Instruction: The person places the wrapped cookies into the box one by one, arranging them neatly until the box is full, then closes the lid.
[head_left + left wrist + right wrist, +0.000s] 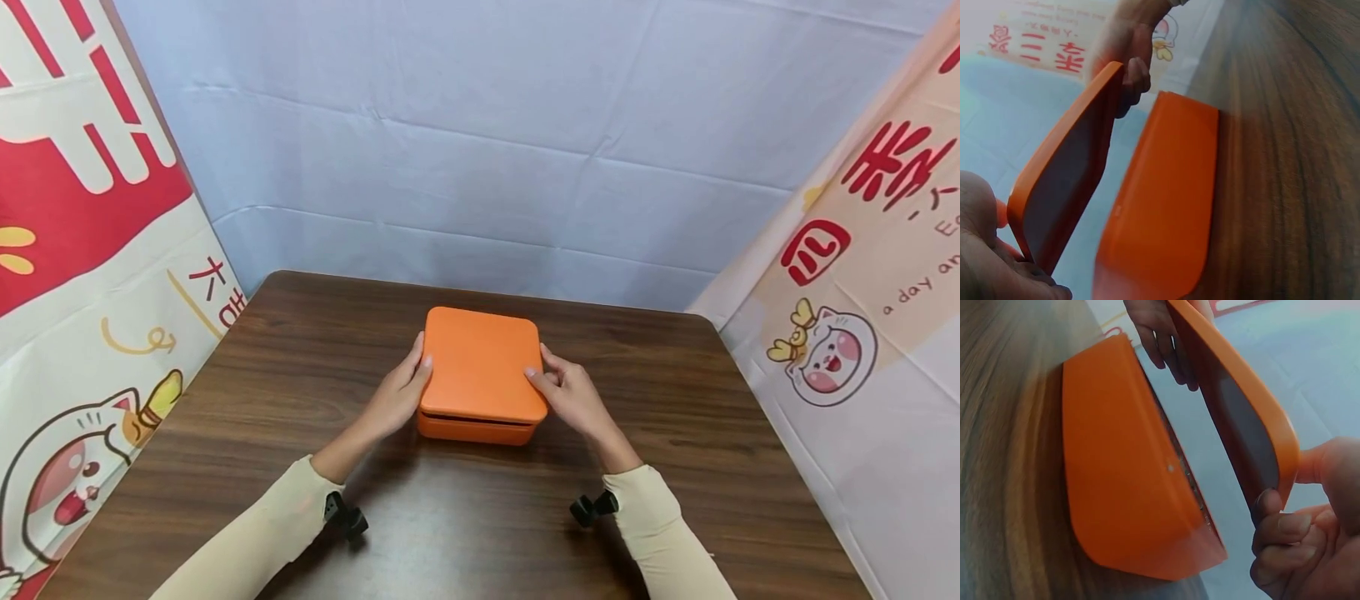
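Orange box (pixel 477 427) on table (pixel 300 350), both hands gripping its lid (pixel 480 362) raised slightly, contents hidden

Your left hand (pixel 396 398) and right hand (pixel 572 398) flank the orange lid (pixel 480 363), lid raised off orange base (pixel 476 428), narrow gap between them at your near side, bare table (pixel 225 417) either side, curtain (pixel 480 167) behind.
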`<state>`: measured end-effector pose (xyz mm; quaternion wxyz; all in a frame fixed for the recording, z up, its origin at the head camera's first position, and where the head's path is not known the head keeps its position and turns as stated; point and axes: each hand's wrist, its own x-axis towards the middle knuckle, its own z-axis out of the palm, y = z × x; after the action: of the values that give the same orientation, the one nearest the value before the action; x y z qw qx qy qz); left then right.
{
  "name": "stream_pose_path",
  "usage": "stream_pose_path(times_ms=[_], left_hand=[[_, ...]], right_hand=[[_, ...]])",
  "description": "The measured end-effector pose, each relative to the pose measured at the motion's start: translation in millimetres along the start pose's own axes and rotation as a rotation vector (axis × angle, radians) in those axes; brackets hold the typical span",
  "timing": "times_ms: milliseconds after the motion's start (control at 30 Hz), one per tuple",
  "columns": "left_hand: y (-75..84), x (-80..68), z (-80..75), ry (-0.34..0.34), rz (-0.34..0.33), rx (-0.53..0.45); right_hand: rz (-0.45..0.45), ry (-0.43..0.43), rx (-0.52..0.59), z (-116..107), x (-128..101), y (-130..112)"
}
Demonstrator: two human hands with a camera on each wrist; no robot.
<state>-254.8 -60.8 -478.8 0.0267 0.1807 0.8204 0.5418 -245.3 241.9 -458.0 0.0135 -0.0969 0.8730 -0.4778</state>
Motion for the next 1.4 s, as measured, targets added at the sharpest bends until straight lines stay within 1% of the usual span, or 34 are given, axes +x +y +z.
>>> stream_pose_path(times_ms=[100, 333, 433, 633, 767, 900, 1000, 1133, 1200, 1267, 1300, 1400], left_hand=[[-5.2, 0.7, 2.0, -0.006, -0.008, 0.007], [-16.1, 0.1, 7.5, -0.010, -0.038, 0.008], [-19.7, -0.4, 9.8, -0.021, -0.045, 0.007], [-28.8, 1.4, 13.0, -0.035, -0.050, 0.024], [-33.8, 5.9, 14.1, -0.031, -0.042, 0.042], [-36.0, 10.0, 14.9, -0.027, -0.046, 0.053], [-36.9, 11.2, 15.1, -0.031, -0.056, 0.043], [-35.3, 10.2, 14.8, -0.015, -0.077, 0.014], [-34.2, 9.9, 14.4, -0.006, -0.092, 0.000], [-34.0, 10.6, 13.6, -0.006, -0.112, -0.011], [-34.3, 11.0, 13.2, -0.005, -0.115, -0.021], [-33.1, 10.1, 11.3, -0.003, -0.134, -0.057]], right_hand=[[0.017, -0.016, -0.020, 2.7, 2.0, 5.0], [0.101, -0.078, -0.065, 7.5, 5.6, 14.6], [0.117, -0.085, -0.077, 7.8, 5.8, 16.7], [0.102, -0.071, -0.105, 9.7, 7.6, 16.6], [0.096, -0.068, -0.138, 11.7, 9.1, 16.1], [0.091, -0.068, -0.139, 13.4, 9.2, 16.6], [0.087, -0.065, -0.130, 14.7, 8.9, 17.7], [0.098, -0.064, -0.129, 14.9, 10.0, 17.7], [0.108, -0.056, -0.115, 13.7, 11.7, 18.2], [0.114, -0.030, -0.097, 12.5, 14.0, 21.0], [0.117, -0.004, -0.078, 11.9, 15.6, 22.8], [0.106, 0.111, -0.040, 10.7, 23.2, 29.0]])
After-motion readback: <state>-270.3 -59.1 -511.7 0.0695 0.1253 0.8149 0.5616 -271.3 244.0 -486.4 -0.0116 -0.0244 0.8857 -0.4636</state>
